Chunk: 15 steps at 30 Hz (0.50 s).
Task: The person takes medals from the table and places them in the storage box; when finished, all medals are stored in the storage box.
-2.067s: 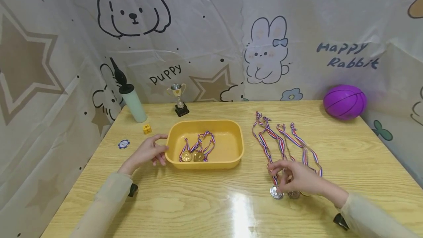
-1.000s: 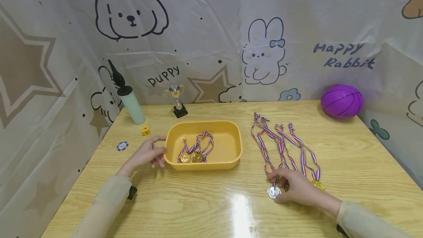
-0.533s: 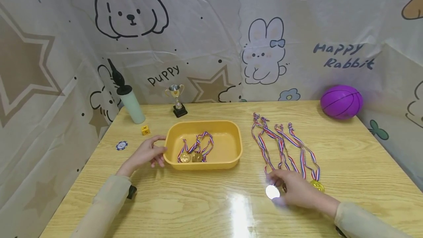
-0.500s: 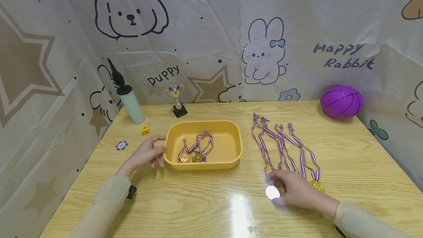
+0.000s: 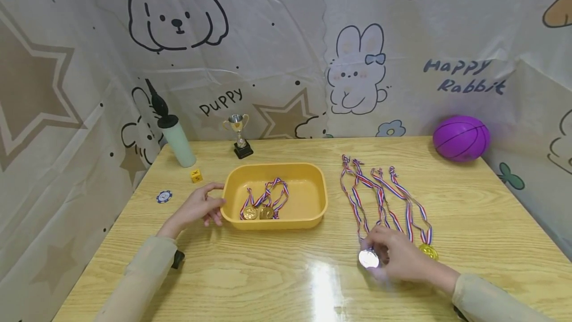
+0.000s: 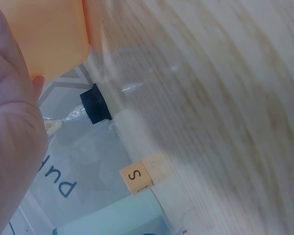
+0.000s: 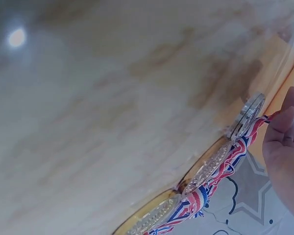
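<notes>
My right hand [image 5: 397, 255] pinches a silver medal [image 5: 368, 258] near the front of the table, its face bright with reflected light. A striped red, white and blue ribbon [image 5: 356, 202] trails back from it. A gold medal [image 5: 428, 251] shows past the hand, and in the right wrist view a silver medal [image 7: 247, 116] and a brownish medal [image 7: 206, 166] lie beside it. My left hand [image 5: 198, 206] holds the left end of a yellow plastic basin [image 5: 277, 223], fingers at its rim. Inside lie two gold medals [image 5: 250, 212] with ribbons.
At the back stand a small trophy cup [image 5: 241, 135] and a pale green cylinder [image 5: 178, 143] with a black top. A yellow letter cube [image 5: 196, 176] and a poker chip [image 5: 164, 196] are left of the basin. A purple ball [image 5: 462, 138] sits back right.
My right hand has come down over the medals, moved slightly left and taken the silver medal, which now tilts and glints. Its ribbon's far knot has slid slightly nearer. My left hand stays.
</notes>
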Motion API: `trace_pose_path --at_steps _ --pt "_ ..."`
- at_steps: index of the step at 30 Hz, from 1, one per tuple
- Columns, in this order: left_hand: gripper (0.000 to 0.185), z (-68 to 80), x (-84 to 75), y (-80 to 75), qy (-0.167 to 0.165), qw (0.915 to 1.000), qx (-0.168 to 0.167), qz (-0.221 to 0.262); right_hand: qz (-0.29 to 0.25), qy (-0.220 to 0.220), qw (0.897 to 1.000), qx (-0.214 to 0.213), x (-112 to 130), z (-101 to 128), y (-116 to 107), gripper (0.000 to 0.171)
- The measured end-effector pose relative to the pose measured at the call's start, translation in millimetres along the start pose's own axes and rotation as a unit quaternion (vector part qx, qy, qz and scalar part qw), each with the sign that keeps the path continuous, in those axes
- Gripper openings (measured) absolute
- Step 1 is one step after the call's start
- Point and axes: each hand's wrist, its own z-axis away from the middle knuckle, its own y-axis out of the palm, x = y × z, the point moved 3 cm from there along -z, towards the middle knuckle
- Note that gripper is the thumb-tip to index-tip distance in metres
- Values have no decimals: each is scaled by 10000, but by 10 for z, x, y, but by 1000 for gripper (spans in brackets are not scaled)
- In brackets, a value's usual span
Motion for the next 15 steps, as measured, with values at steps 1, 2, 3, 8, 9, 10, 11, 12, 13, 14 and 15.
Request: trace_pose_path --at_steps 1,2,3,8,9,10,11,12,13,14,15 --pt "58 1 0 0 -3 10000 -1 -1 12 -43 10000 -7 3 2 0 36" --pt "58 1 0 0 -6 10000 -3 -3 16 -61 10000 -1 4 5 1 37" --pt "58 1 0 0 -10 10000 -5 -4 16 -77 10000 -4 6 7 2 37" --pt "58 2 -7 2 -14 10000 -15 -3 -23 -58 10000 -9 9 19 2 40" --pt "58 2 -9 3 -12 10000 -15 2 -33 -63 10000 -13 9 21 2 40" --pt "58 3 -10 5 -9 10000 -14 8 -45 -66 10000 -20 7 23 3 40" --pt "58 4 -11 6 -8 10000 -15 15 -100 -83 9999 -27 5 24 5 40" --pt "58 5 -11 7 -7 10000 -14 24 -163 -116 9998 -52 5 25 5 41" --pt "58 6 -10 7 -9 10000 -10 33 -255 -145 9995 -73 7 24 4 42" --pt "58 7 -9 8 -10 10000 -6 38 -346 -169 9992 -95 11 24 2 42" --pt "58 7 -7 9 -13 10000 -2 46 -434 -198 9988 -138 15 22 -3 43"
